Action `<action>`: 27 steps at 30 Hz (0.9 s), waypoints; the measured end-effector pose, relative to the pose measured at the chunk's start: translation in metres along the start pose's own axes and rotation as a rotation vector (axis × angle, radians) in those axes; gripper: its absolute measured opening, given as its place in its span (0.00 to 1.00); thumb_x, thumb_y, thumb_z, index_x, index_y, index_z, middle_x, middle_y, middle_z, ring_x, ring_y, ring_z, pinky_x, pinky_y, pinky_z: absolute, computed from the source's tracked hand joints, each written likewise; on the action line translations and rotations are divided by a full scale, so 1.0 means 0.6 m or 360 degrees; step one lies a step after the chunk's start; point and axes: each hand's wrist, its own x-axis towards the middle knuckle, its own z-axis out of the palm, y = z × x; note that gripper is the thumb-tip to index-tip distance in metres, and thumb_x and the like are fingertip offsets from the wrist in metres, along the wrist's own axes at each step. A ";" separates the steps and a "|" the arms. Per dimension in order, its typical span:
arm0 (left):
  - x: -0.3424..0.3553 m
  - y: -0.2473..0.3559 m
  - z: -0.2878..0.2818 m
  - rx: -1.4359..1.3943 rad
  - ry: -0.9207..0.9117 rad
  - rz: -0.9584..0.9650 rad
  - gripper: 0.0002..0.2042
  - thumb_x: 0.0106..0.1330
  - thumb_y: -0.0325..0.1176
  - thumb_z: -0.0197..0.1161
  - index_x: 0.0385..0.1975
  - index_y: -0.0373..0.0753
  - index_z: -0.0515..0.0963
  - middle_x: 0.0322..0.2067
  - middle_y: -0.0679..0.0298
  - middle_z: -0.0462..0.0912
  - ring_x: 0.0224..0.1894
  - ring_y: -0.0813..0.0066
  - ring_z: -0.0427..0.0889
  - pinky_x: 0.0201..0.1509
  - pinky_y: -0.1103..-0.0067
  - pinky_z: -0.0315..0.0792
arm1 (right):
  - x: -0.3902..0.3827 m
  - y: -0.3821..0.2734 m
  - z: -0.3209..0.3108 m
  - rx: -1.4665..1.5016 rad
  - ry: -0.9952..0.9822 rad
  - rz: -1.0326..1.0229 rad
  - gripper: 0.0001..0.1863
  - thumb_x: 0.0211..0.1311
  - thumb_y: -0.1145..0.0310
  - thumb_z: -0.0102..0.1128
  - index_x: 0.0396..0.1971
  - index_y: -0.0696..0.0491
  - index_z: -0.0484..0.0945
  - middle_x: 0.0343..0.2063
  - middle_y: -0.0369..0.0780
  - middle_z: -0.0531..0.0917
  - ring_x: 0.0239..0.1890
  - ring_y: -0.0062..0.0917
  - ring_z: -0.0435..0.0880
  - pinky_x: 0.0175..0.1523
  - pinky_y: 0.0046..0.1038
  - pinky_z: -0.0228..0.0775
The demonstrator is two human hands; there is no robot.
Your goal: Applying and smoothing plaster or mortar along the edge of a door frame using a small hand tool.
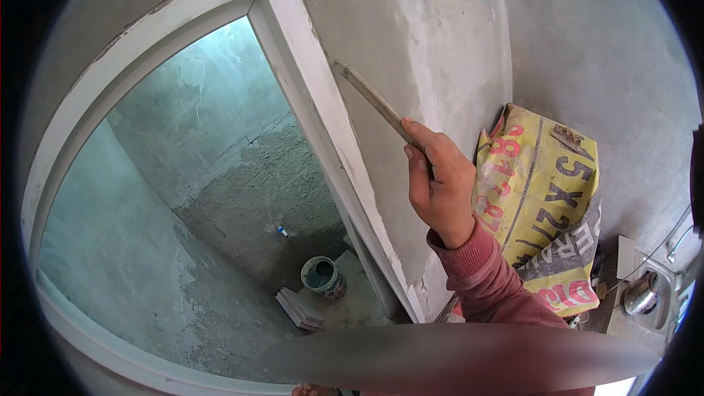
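Observation:
My right hand (442, 180), in a dark red sleeve, is closed around a long, thin, flat greyish-brown stick (378, 105). The stick slants up to the left, its far tip close to the white door frame (323, 81) and in front of the grey plaster wall (381, 37). Whether the tip touches the wall I cannot tell. At the bottom edge only a bit of my left hand (314, 391) shows, its fingers curled together; the rest is cut off or behind a blurred patch, so what they hold is hidden.
Through the doorway, a paint-stained bucket (323, 276) stands on the rough floor beside a stack of tiles (299, 309). A small blue-and-white fitting (282, 231) sticks out beyond. At right hang yellow-and-grey printed sheets (539, 191), near a sink (664, 290) holding a metal pot (641, 293).

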 end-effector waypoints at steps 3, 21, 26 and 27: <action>-0.010 0.030 0.039 -0.0317 0.0481 -0.0341 0.12 0.59 0.46 0.51 0.28 0.44 0.73 0.13 0.75 0.61 0.12 0.81 0.57 0.15 0.83 0.53 | -0.006 0.006 0.001 -0.0022 -0.0014 -0.0015 0.16 0.47 0.85 0.52 0.39 0.58 0.74 0.19 0.41 0.74 0.18 0.24 0.71 0.25 0.20 0.63; 0.005 -0.033 0.015 -0.0199 0.0390 -0.0203 0.12 0.60 0.46 0.50 0.26 0.45 0.71 0.11 0.76 0.58 0.11 0.82 0.53 0.15 0.83 0.51 | -0.023 -0.008 -0.008 -0.0086 -0.0140 0.0004 0.20 0.45 0.88 0.51 0.41 0.57 0.73 0.16 0.41 0.70 0.16 0.26 0.69 0.23 0.22 0.61; 0.003 -0.030 0.011 -0.0238 0.0307 -0.0266 0.12 0.60 0.46 0.51 0.27 0.45 0.73 0.11 0.76 0.58 0.12 0.83 0.55 0.17 0.84 0.52 | -0.032 -0.009 -0.021 -0.0130 -0.0239 0.0046 0.22 0.44 0.86 0.52 0.43 0.56 0.72 0.17 0.42 0.70 0.16 0.30 0.70 0.22 0.25 0.63; -0.001 -0.027 0.011 -0.0153 0.0246 -0.0160 0.12 0.61 0.46 0.51 0.28 0.45 0.73 0.11 0.76 0.58 0.12 0.84 0.55 0.17 0.84 0.52 | -0.034 -0.010 -0.023 -0.0155 -0.0288 0.0049 0.23 0.44 0.85 0.52 0.45 0.55 0.71 0.19 0.43 0.71 0.18 0.34 0.73 0.23 0.29 0.66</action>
